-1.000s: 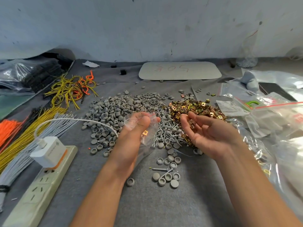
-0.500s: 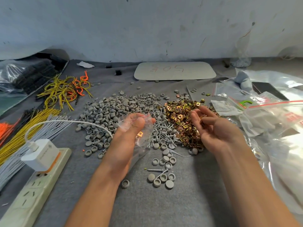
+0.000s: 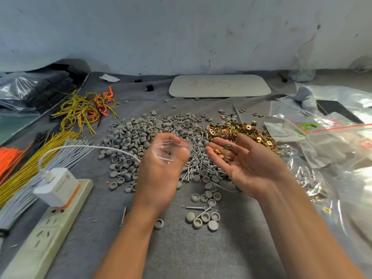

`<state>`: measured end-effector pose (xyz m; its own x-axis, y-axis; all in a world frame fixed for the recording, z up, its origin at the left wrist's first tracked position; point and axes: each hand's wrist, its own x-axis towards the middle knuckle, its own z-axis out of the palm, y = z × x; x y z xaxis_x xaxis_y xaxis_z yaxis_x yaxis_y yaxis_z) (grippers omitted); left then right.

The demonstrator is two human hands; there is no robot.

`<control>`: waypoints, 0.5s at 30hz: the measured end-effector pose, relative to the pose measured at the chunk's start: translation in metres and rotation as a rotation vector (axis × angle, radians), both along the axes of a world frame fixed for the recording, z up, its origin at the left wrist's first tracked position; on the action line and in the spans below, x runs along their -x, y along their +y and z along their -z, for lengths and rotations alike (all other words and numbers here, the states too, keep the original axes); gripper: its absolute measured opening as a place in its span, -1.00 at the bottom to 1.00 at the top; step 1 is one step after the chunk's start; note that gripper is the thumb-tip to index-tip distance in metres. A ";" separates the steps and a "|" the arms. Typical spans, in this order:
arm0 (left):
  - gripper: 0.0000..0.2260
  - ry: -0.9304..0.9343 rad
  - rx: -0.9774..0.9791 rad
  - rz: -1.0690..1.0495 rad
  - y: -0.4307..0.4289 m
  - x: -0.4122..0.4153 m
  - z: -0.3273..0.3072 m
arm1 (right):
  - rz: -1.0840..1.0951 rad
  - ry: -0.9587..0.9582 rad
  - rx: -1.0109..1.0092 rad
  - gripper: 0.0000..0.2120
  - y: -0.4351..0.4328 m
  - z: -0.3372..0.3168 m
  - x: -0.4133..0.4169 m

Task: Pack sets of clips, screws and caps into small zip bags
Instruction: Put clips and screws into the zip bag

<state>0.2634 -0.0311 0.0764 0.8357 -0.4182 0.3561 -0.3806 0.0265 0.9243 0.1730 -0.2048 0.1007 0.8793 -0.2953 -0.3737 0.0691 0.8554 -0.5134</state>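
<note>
- The left hand (image 3: 161,166) is raised over the tabletop (image 3: 181,250), its fingers curled round a small clear zip bag (image 3: 170,150) with the mouth turned toward the other hand.
- The right hand (image 3: 243,166) lies palm up just beside it, fingers relaxed and spread; a few gold clips (image 3: 225,152) rest on the fingers.
- Under the hands are three heaps: grey caps (image 3: 149,131) on the left, screws (image 3: 198,158) in the middle and a pile of gold clips (image 3: 243,130) on the right.
- A few loose caps (image 3: 203,216) and screws lie nearer the person.
- A power strip (image 3: 38,234) with a white charger (image 3: 57,186) sits at the left, beside bundles of wires (image 3: 30,166).
- Large zip bags (image 3: 338,143) lie at the right.
</note>
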 end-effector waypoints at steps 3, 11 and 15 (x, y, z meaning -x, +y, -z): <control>-0.85 -0.197 -0.299 -0.029 -0.001 0.005 0.004 | -0.058 -0.081 0.040 -0.63 0.004 -0.006 0.004; -0.74 -0.207 -0.462 0.007 -0.005 0.009 0.001 | -0.108 -0.071 0.371 -0.57 0.017 -0.022 0.003; -0.73 -0.132 -0.400 0.043 -0.005 0.007 0.002 | -0.149 -0.031 0.655 -0.56 0.026 -0.031 -0.003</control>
<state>0.2560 -0.0364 0.0745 0.7724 -0.5789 0.2613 -0.5030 -0.3063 0.8082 0.1756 -0.1785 0.1313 0.9355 -0.3276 -0.1327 -0.0025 0.3694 -0.9293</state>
